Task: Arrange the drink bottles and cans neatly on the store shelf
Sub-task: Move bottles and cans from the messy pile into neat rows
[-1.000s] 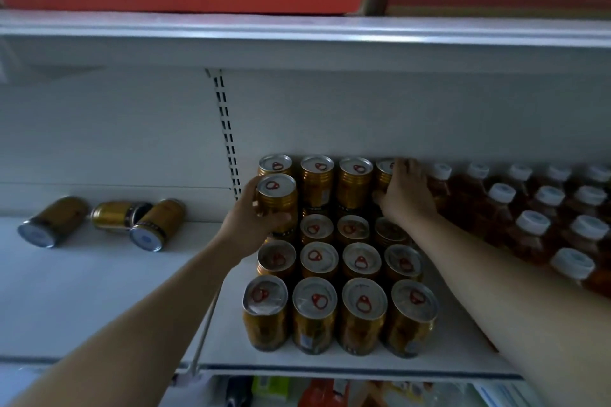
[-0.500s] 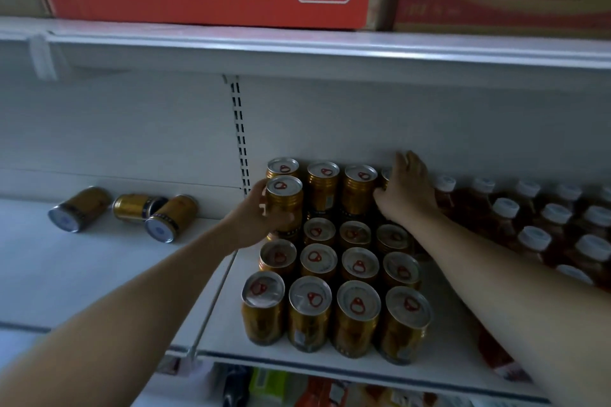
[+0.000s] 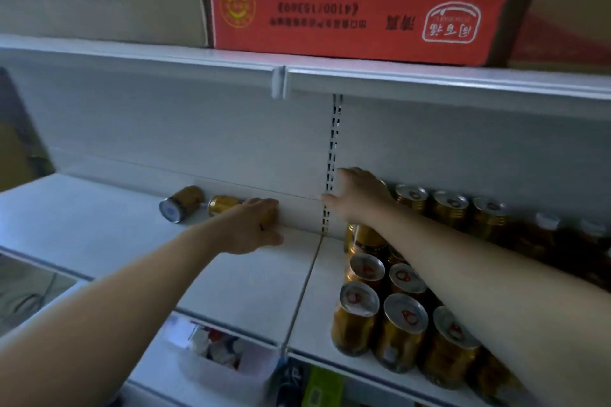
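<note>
White store shelf [image 3: 99, 225], mid-restock: right of the slotted upright [image 3: 334, 155], gold cans [image 3: 403, 324] are stood in rows beside bottles [image 3: 547, 223]; left of it, toppled cans [image 3: 180, 205] are yet to be righted. One is covered by the left hand [image 3: 248, 228], grip unclear; the right hand [image 3: 360, 195] is laid flat atop the rear gold cans.

Your gold cans [image 3: 403, 317] stand upright in tight rows on the shelf [image 3: 264, 281] at 5 o'clock, with white-capped bottles [image 3: 545, 228] at 4 o'clock. At 9 o'clock two toppled cans [image 3: 180, 203] lie sideways; your left hand [image 3: 249, 225] grips a third can [image 3: 270, 217].
</note>
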A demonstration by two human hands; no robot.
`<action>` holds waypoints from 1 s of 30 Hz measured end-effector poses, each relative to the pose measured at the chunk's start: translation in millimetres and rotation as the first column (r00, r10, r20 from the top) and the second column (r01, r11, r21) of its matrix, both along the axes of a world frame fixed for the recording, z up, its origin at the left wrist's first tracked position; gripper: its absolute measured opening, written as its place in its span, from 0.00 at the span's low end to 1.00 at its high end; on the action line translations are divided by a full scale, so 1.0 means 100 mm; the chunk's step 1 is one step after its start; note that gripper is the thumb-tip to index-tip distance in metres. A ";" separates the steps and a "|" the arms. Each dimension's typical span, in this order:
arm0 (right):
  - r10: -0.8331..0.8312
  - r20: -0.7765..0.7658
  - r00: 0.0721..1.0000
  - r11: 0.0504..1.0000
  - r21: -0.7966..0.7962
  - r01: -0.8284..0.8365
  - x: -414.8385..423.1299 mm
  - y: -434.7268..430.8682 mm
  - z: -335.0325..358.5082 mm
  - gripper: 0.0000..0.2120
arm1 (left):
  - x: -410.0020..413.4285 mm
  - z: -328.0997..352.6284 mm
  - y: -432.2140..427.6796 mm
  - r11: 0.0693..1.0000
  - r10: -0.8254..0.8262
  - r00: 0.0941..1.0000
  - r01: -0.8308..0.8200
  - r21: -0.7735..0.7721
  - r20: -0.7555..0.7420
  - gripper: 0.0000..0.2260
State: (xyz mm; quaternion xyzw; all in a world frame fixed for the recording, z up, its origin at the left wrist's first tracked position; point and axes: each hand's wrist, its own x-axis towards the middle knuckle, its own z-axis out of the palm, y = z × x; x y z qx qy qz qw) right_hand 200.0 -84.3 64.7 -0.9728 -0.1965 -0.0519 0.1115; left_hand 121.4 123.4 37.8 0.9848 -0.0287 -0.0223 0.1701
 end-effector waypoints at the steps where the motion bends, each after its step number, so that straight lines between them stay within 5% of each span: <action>1: 0.011 0.002 1.000 1.000 -0.008 -0.011 -0.01 0.21 -0.02 0.32 | -0.04 -0.04 0.19 1.000 0.000 1.000 0.000 -0.009 0.008 0.30; 13: -0.046 -0.207 0.977 0.999 0.007 0.049 -0.02 2.17 -0.60 0.33 | -0.07 -0.42 2.14 0.987 0.137 0.984 -0.145 -0.072 -0.111 0.32; 27: -0.069 -0.174 0.982 0.964 -0.264 0.021 0.76 2.81 -1.21 0.42 | 1.03 -0.85 2.63 0.949 0.267 0.959 -0.279 -0.146 -0.097 0.38; 30: -0.104 -0.077 0.992 0.944 -0.322 0.074 0.76 2.91 -1.29 0.40 | 1.22 -0.97 2.70 0.939 0.261 0.956 -0.283 -0.194 -0.134 0.30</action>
